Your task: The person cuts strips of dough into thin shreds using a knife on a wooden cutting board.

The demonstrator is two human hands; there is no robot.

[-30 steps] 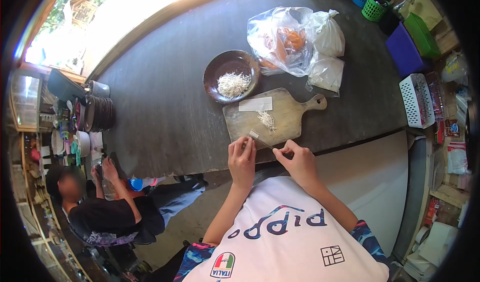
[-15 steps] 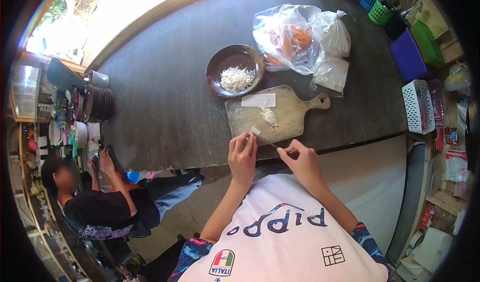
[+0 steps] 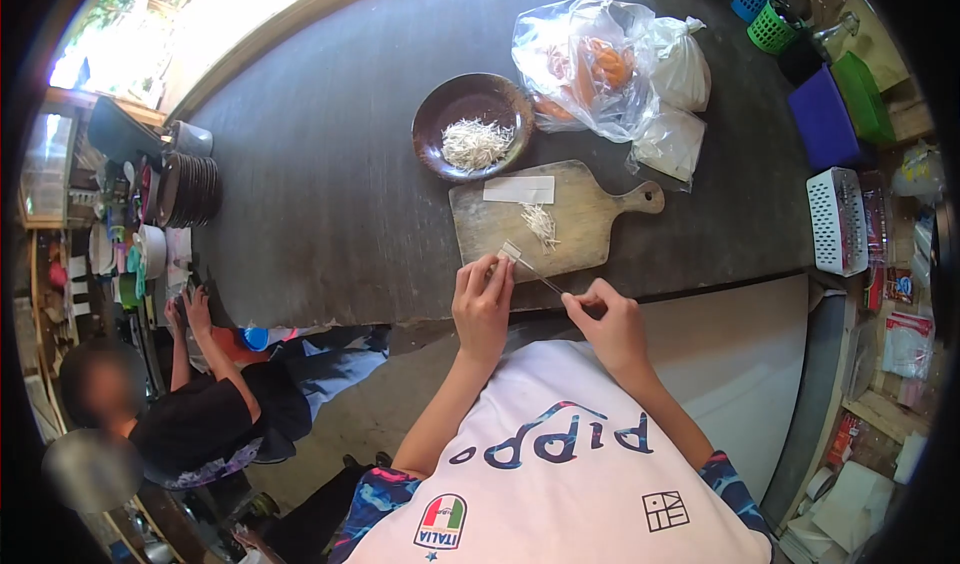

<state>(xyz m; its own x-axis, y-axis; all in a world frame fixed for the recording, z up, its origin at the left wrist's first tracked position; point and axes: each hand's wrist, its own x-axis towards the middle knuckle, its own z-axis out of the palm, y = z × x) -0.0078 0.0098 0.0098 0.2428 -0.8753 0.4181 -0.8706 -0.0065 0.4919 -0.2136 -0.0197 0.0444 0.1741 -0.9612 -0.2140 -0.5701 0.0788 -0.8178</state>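
Observation:
My left hand (image 3: 484, 304), fingers closed, pinches a small whitish strip (image 3: 511, 251) near the front edge of the cutting board. A thin dark stick (image 3: 543, 281) slants from that strip down to my right hand (image 3: 609, 326), whose thumb and forefinger are closed on its end. On the wooden cutting board (image 3: 590, 202) lie a white rectangular strip (image 3: 518, 190) and a small heap of short, pale slivers (image 3: 540, 226). Behind the board, a brown bowl (image 3: 430, 129) holds many more pale slivers (image 3: 477, 145).
Clear plastic bags (image 3: 580, 64) with orange contents stand behind the board. Stacked dark plates (image 3: 187, 190) are at the table's left edge. A white perforated basket (image 3: 837, 222) and a purple bin (image 3: 823, 119) line the right. A co-worker (image 3: 215, 414) sits at left.
My hands keep the strip and stick in nearly the same pose, the right shifting slightly. The view has tilted a little. At lower left another person's blurred head has come into view.

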